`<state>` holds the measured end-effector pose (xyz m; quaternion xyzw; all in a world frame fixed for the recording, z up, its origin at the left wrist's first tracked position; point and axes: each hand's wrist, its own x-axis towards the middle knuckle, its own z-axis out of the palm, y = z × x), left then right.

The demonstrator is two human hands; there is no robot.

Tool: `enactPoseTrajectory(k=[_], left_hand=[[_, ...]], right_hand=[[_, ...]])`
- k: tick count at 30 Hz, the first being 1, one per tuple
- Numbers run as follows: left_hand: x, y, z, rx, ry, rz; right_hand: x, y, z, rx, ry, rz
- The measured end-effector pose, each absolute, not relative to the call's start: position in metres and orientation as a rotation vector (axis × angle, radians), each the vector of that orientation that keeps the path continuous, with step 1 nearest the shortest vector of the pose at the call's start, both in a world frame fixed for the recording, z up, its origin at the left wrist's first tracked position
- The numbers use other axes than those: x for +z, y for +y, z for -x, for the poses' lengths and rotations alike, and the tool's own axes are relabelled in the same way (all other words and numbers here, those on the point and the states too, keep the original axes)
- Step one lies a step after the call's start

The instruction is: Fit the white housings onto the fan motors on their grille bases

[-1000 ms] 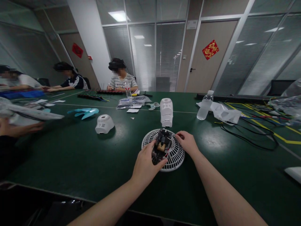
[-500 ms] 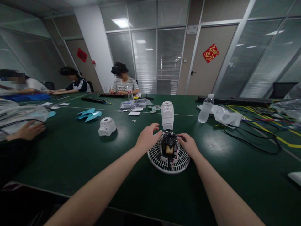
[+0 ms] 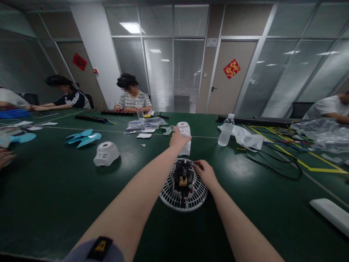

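Observation:
A white round fan grille (image 3: 183, 194) lies flat on the green table (image 3: 81, 189) in front of me, with a black motor unit (image 3: 183, 177) standing on its middle. My right hand (image 3: 205, 173) rests against the motor's right side, fingers curled at its top edge. My left hand (image 3: 178, 140) is stretched forward and closes around the white upright fan housing (image 3: 185, 137) that stands just behind the grille.
A white domed cover (image 3: 106, 154) and blue fan blades (image 3: 83, 138) lie to the left. A water bottle (image 3: 226, 130), crumpled plastic and black cables sit to the right. Other people sit at the far and side edges. A white flat part (image 3: 329, 214) lies at right.
My left hand has let go of the motor, left it on the grille, and reached forward to the white upright housing. My right hand stayed by the motor.

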<state>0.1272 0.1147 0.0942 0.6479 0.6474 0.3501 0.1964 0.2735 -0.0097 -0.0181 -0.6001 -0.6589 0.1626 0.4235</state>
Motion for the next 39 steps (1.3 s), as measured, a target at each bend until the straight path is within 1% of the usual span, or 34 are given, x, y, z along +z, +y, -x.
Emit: enactPoseTrajectory(k=[8,20,29,35,39], left_hand=[[0.092,0.116,-0.116,1.031,1.863,-1.795],[0.104,0.106,-0.097,1.147,1.793,-1.882],[0.104,0.097,-0.101,1.119,1.738,-1.964],[0.116,0.091,-0.094,1.344,1.676,-1.791],[0.116,0.055,-0.075,1.529,1.471,-1.776]], right_hand=[[-0.013,-0.012,-0.272,0.41,-1.636,1.506],[-0.017,-0.01,-0.274,0.428,-1.623,1.506],[-0.019,-0.01,-0.275,0.441,-1.616,1.495],[-0.023,-0.008,-0.275,0.456,-1.6,1.488],[-0.022,-0.007,-0.274,0.463,-1.59,1.491]])
